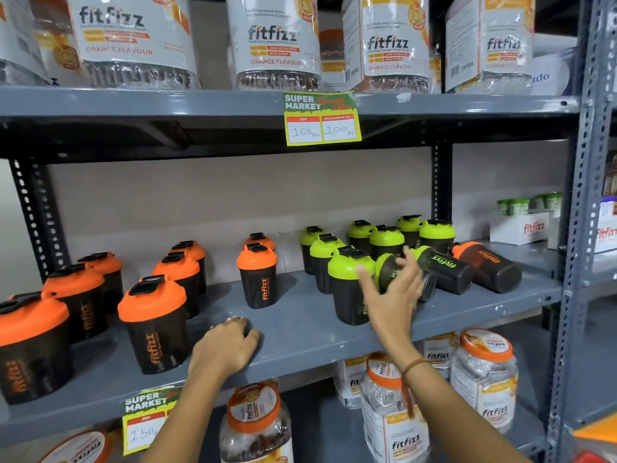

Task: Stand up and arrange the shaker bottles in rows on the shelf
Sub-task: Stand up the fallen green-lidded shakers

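Black shaker bottles stand on the grey middle shelf: orange-lidded ones in rows at the left and centre, green-lidded ones upright at the right. Three bottles lie on their sides at the right: two green-lidded and one orange-lidded. My right hand is spread open against the nearest lying green-lidded bottle, fingers apart, not closed round it. My left hand rests palm down on the shelf's front edge, holding nothing.
Large fitfizz jars fill the shelf above, and more jars stand on the shelf below. Yellow price tags hang from the shelf edges. White boxes with green-capped items sit at the far right. A perforated steel upright borders the right side.
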`<control>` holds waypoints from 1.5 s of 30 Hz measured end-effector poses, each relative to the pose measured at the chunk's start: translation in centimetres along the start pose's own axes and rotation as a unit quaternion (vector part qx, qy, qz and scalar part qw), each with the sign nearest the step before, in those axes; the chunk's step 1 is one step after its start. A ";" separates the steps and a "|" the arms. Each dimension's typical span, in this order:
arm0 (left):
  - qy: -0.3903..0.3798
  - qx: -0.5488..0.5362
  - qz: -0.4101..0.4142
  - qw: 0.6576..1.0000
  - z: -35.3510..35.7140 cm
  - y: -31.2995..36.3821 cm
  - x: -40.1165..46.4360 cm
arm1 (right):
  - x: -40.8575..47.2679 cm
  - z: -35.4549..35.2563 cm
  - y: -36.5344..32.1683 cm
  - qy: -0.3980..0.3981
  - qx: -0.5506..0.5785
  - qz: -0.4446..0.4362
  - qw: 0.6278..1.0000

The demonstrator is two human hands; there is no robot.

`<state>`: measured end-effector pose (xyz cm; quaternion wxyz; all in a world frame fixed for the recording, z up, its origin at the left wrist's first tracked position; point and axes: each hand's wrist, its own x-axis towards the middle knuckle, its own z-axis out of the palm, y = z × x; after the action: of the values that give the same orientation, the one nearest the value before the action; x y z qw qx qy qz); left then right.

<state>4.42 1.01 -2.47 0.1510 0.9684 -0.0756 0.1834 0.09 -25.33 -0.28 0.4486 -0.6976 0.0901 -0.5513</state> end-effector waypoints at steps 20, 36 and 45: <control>0.025 0.012 0.012 1.000 0.5 -0.4 0.6 | 11.4 -1.9 6.5 -0.277 -0.416 -0.100 0.860; 0.000 0.012 0.004 1.000 0.2 -0.2 0.2 | 9.4 -5.2 9.2 -0.200 0.007 0.046 0.979; -0.008 0.013 0.001 1.000 0.1 -0.3 0.3 | 15.6 -8.5 8.2 -0.026 -0.062 0.021 0.997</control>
<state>4.77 1.20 -2.52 0.1372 0.9717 -0.0750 0.1771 1.73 -44.18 4.42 0.4179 -0.7363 0.1275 -0.5168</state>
